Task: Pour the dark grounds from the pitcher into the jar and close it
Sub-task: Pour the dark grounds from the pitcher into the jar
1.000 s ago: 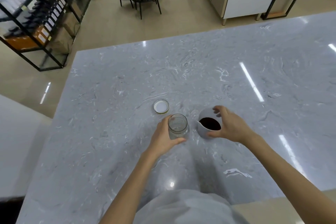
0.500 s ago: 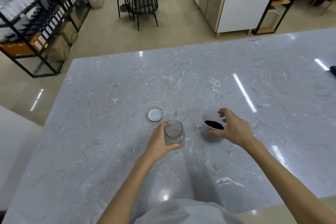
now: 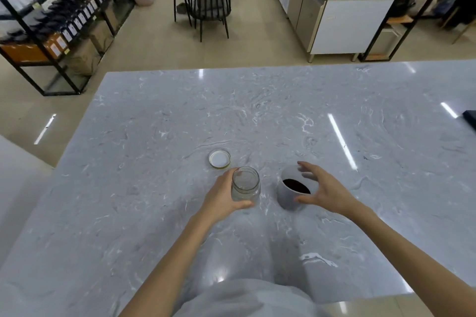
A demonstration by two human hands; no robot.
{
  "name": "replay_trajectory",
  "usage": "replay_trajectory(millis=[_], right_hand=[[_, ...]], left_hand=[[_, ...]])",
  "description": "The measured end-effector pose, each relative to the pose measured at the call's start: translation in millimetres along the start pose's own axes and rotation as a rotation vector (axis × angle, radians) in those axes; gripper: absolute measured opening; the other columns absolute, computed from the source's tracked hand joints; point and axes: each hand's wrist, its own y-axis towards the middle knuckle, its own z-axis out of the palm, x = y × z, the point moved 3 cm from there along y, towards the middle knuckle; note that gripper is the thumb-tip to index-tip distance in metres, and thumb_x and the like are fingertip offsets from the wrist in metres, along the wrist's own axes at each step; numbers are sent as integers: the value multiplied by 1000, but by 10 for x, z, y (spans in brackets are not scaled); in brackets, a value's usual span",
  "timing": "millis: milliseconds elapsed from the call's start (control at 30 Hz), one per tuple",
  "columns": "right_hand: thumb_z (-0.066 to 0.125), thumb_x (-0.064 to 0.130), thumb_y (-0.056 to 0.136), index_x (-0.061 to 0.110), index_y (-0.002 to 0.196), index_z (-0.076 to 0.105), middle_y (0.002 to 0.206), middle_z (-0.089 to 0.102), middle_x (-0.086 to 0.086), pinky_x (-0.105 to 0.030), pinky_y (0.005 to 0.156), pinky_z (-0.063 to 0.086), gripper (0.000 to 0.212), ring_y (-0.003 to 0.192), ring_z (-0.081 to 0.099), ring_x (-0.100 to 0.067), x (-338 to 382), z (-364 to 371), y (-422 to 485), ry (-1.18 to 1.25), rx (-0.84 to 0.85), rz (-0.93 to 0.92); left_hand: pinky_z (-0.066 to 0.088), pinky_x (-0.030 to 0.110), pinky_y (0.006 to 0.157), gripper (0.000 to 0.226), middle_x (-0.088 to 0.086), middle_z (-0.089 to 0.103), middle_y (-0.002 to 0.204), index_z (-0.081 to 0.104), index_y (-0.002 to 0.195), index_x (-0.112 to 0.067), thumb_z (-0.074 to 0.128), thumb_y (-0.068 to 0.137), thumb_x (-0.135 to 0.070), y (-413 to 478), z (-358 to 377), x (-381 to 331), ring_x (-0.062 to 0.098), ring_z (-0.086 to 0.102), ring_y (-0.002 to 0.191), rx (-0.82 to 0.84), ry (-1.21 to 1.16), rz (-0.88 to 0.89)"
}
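An empty clear glass jar [image 3: 246, 186] stands upright on the grey marble table [image 3: 154, 188], with my left hand [image 3: 222, 197] wrapped around its left side. Just right of it stands a white pitcher [image 3: 289, 195] with dark grounds [image 3: 296, 185] inside. My right hand [image 3: 322, 192] hovers at the pitcher's right side, fingers spread, thumb near its wall and fingertips over its rim. I cannot tell whether it touches. The jar's lid [image 3: 219, 158] lies inside-up on the table just behind the jar.
A dark flat object [image 3: 470, 121] pokes in at the table's right edge. Beyond the table are black shelving [image 3: 51, 20] at the left, a black chair [image 3: 210, 0] and a steel counter cabinet [image 3: 334, 15].
My right hand has come off the pitcher's rim and opened beside it. The view has tilted up, showing more of the room. My left hand stays on the jar.
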Motion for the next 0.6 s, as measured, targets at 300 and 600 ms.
replay_trajectory(millis=[300, 600], right_hand=[[74, 68, 66, 38, 143, 37, 138, 54, 16, -37, 84, 50, 90, 113, 62, -18, 1044, -386, 338, -655, -37, -320], [72, 62, 73, 45, 139, 39, 136, 54, 21, -32, 74, 48, 75, 103, 66, -21, 1162, -518, 392, -1035, 105, -340]], left_hand=[[48, 38, 107, 97, -5, 55, 141, 44, 148, -24, 93, 66, -43, 47, 60, -240, 20, 51, 130, -86, 63, 49], [54, 44, 97, 98, -3, 54, 145, 42, 149, -31, 86, 66, -58, 259, 185, -531, 30, 53, 128, -63, 255, 41]])
